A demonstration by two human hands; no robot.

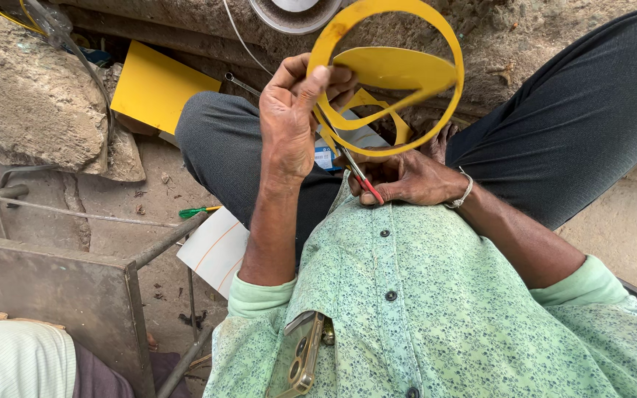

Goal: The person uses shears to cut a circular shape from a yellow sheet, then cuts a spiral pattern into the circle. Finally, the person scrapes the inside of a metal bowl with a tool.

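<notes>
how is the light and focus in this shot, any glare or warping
Head view: soft even daylight, no hard shadows; the yellow ring-shaped sheet cutout shows mild sheen, no blown glare; left hand and right hand on the red-handled scissors look sharp; wide-angle lens bends the edges.

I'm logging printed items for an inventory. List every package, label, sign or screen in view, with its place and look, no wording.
Small label or card: below the left hand, on the lap; blue and white, mostly hidden.
White sheet: on the ground by the left forearm; rectangular, thin orange lines.
Yellow sheet: flat on the ground at upper left; rectangular, plain.
Phone: in the shirt pocket; gold back outward, screen not visible.
</notes>
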